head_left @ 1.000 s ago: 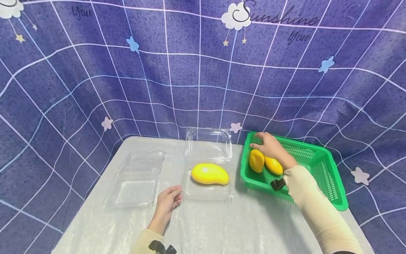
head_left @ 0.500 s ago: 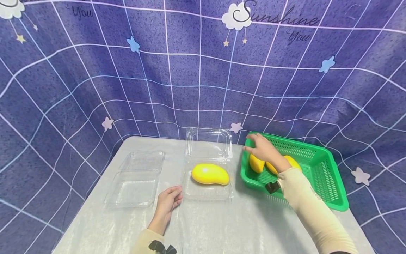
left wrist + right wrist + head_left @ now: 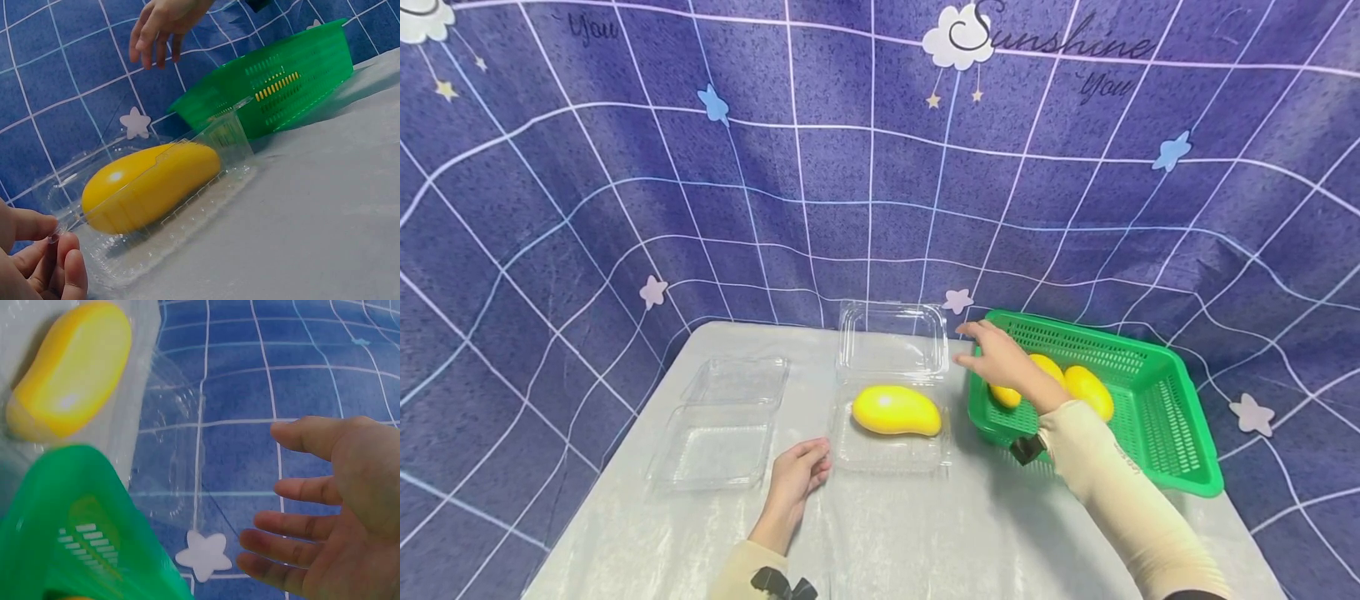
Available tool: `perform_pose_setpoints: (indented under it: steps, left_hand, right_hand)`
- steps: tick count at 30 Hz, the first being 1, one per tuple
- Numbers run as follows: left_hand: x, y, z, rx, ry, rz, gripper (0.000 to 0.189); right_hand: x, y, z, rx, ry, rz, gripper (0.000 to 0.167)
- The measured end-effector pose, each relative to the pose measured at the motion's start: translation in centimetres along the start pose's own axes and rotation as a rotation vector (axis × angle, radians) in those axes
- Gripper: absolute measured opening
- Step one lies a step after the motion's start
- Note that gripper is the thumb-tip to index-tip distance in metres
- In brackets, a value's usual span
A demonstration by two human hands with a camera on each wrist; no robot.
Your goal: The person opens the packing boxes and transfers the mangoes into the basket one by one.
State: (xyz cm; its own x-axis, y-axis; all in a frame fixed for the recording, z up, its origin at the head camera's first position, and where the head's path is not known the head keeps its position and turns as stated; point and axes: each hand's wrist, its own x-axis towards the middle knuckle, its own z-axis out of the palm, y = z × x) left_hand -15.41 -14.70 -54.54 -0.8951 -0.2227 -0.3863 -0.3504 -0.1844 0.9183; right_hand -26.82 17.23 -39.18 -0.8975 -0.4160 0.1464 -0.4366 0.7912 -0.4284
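Note:
A yellow mango lies in the base of a clear plastic clamshell box, whose lid stands open behind it. My left hand is at the box's left side; in the left wrist view its thumb and fingers pinch the box's edge. Over the left rim of the green basket, my right hand is raised with fingers spread and holds nothing, as the right wrist view confirms. Several mangoes sit in the basket, partly covered by the right hand and forearm.
A second clear clamshell box lies open on the left of the pale table. Behind the table hangs a blue curtain with a grid and stars. The basket takes up the table's right side.
My right hand has moved left from above the mangoes to past the basket's left rim, uncovering a mango on the right. My left hand and the boxes stay put.

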Motion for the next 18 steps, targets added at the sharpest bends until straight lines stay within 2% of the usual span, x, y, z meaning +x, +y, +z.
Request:
perform_pose_setpoints:
  steps: [8,18]
  left_hand:
    - [-0.4,0.2,0.0,0.081,0.009,0.003,0.039]
    - [-0.1,0.2,0.0,0.08,0.011,-0.008,0.039]
  right_hand:
    - [0.0,-1.0,1.4,0.038,-0.036,0.003,0.056]
    - [0.4,-2.2,3.0,0.045,-0.061,-0.023,0.054]
